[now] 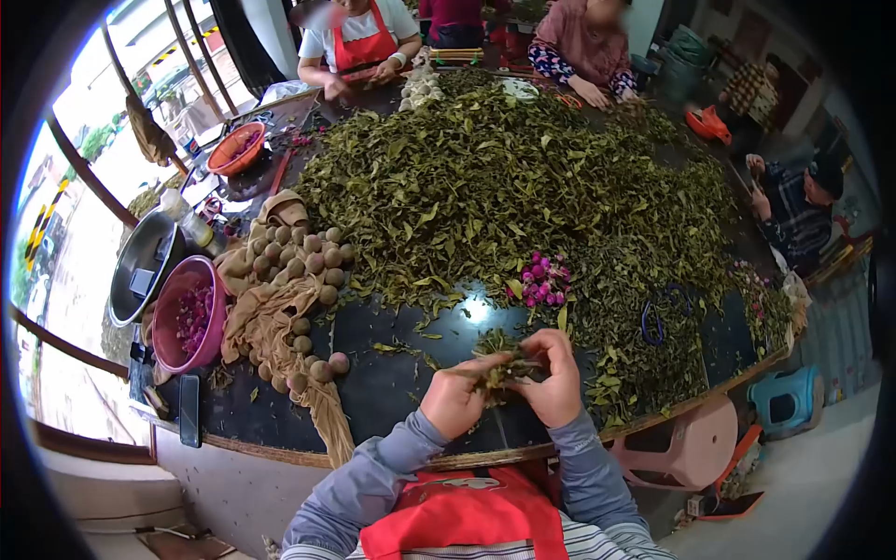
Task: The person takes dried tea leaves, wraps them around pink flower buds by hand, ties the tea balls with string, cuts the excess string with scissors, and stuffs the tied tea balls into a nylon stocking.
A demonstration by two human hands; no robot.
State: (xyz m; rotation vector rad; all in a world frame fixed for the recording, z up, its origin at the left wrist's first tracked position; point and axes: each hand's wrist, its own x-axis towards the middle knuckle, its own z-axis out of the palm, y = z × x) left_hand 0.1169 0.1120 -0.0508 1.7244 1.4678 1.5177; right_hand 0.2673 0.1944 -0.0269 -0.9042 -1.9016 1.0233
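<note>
Left grip and right grip hold bunched leaves.

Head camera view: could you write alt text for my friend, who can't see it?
A person's left hand and right hand hold a small leaf bundle over a dark table, before a broad heap of leaves. Magenta flowers lie just beyond; to the left are round balls, tan cloth and a pink bowl, with other people across the table.
</note>
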